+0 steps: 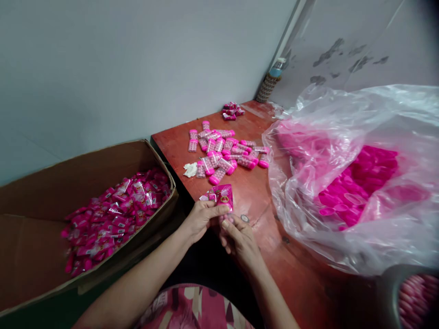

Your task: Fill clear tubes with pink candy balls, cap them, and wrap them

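Observation:
My left hand (201,220) pinches a pink printed wrapper (225,193) over the near edge of the red table. My right hand (242,238) meets it from below, its thumb and fingers closed on a small clear tube of pink candy balls (225,219) at the wrapper's lower end. Fingers cover most of that tube, so I cannot tell how far inside the wrapper it is. Just beyond the hands lies a spread of clear candy tubes (219,145) with bright pink ends. A few more printed wrappers (207,196) show beside my left fingers.
To the left, a cardboard box (161,167) holds many wrapped pink packs (116,219). A large clear plastic bag (295,214) of pink plastic pieces (356,187) stands at right. Bottle (273,75), wrapper pile (233,111), white scrap (190,169) and candy-filled container (391,292) surround the red tabletop (254,201).

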A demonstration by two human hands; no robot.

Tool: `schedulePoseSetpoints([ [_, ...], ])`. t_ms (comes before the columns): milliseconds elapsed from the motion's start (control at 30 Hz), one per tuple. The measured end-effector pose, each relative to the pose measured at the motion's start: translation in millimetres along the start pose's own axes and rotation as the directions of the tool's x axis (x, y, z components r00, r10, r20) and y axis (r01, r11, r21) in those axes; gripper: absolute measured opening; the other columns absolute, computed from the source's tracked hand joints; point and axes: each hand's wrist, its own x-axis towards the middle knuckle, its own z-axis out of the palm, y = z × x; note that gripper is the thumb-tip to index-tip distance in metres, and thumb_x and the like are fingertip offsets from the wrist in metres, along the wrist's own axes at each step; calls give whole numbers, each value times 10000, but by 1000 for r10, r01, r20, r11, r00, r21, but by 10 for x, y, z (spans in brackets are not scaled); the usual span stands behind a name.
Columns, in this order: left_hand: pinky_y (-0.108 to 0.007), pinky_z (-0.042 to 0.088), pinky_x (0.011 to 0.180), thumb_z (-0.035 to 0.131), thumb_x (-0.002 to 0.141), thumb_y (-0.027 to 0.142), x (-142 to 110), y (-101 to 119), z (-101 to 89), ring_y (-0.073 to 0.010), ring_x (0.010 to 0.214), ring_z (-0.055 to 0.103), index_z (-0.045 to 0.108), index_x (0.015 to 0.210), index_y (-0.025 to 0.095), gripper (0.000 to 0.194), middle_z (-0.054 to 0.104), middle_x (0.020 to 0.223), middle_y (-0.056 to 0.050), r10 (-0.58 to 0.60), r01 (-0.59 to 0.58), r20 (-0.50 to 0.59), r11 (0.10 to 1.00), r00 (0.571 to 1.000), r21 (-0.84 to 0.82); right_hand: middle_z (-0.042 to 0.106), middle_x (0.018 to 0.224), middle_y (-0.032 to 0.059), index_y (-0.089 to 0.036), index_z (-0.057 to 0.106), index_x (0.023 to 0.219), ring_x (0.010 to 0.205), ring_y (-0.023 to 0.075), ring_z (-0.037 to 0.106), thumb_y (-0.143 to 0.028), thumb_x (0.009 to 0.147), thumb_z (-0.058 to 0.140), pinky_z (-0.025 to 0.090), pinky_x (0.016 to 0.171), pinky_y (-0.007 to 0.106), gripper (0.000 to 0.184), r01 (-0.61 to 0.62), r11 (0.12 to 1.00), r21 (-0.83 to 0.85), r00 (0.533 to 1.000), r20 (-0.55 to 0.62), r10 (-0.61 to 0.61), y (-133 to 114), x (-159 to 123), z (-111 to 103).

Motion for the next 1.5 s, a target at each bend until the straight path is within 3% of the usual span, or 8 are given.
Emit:
schedulePoseSetpoints([
  [600, -198, 404, 426, 709, 669, 243, -225, -85, -28, -72, 446, 490, 613, 639, 72, 198, 550, 528, -4, 100, -118, -100, 972, 990, -204, 640, 648, -24, -204, 481, 873, 526, 107, 607, -279, 790, 615, 477, 479, 198, 174, 116, 949, 294, 993, -51, -105, -12, 77, 118],
  [733, -352, 494, 792, 682, 692, 345, -305, 134, -243, -212, 849, 645, 660, 788, 116, 249, 699, 842, -96, 397, -468, -341, 869, 852, -161, 658, 691, -1, -204, 486, 914, 549, 126, 620, -311, 786, 612, 483, 480, 214, 209, 134, 963, 235, 987, -117, -109, -87, 67, 60],
  [833, -439, 420, 922, 580, 753, 451, -246, 150, -409, -261, 1006, 597, 656, 983, 156, 382, 672, 1031, -114, 579, -539, -319, 815, 750, 213, 642, 669, -4, -197, 508, 884, 521, 111, 593, -346, 794, 593, 460, 466, 202, 194, 128, 976, 175, 979, -180, -96, -112, 38, -57],
  [967, -486, 240, 1051, 653, 716, 354, -12, -99, -448, -295, 1216, 416, 617, 1101, 202, 415, 547, 1241, -100, 655, -383, 73, 345, 752, 857, 635, 686, 1, -187, 541, 808, 532, 104, 573, -402, 776, 591, 450, 492, 210, 223, 72, 995, 73, 979, -198, -56, -105, 18, -147],
  [1067, -526, 162, 1067, 598, 772, 298, 139, -267, -435, -299, 1267, 338, 630, 1076, 209, 319, 518, 1271, -88, 638, -319, 257, -18, 726, 948, 635, 697, 10, -180, 553, 781, 530, 104, 560, -423, 780, 575, 439, 499, 219, 244, 57, 998, -4, 981, -188, -57, -85, 18, -167],
  [1167, -542, 186, 1058, 538, 816, 259, 198, -332, -463, -281, 1256, 363, 650, 1025, 235, 238, 544, 1248, -62, 657, -296, 313, -142, 686, 945, 620, 677, 6, -179, 554, 763, 551, 113, 560, -415, 793, 557, 434, 518, 229, 238, 73, 995, -72, 975, -204, -86, -51, 61, -189],
  [1367, -510, 240, 1053, 560, 803, 242, 120, -305, -405, -260, 1253, 373, 642, 1046, 245, 257, 556, 1236, -67, 740, -424, 307, -32, 598, 905, 640, 860, 18, -208, 519, 984, 806, 163, 609, -342, 732, 646, 467, 719, 296, 313, 165, 986, 15, 956, -249, -157, -26, 290, -175],
  [1500, -404, 365, 1000, 606, 765, 280, 3, -190, -269, -249, 1166, 482, 614, 1108, 251, 344, 573, 1221, -56, 696, -456, 71, 386, 714, 802, 610, 659, -35, -200, 501, 1004, 608, 129, 585, -307, 696, 680, 458, 613, 269, 372, 154, 979, 131, 969, -213, -124, -157, 406, -117],
])
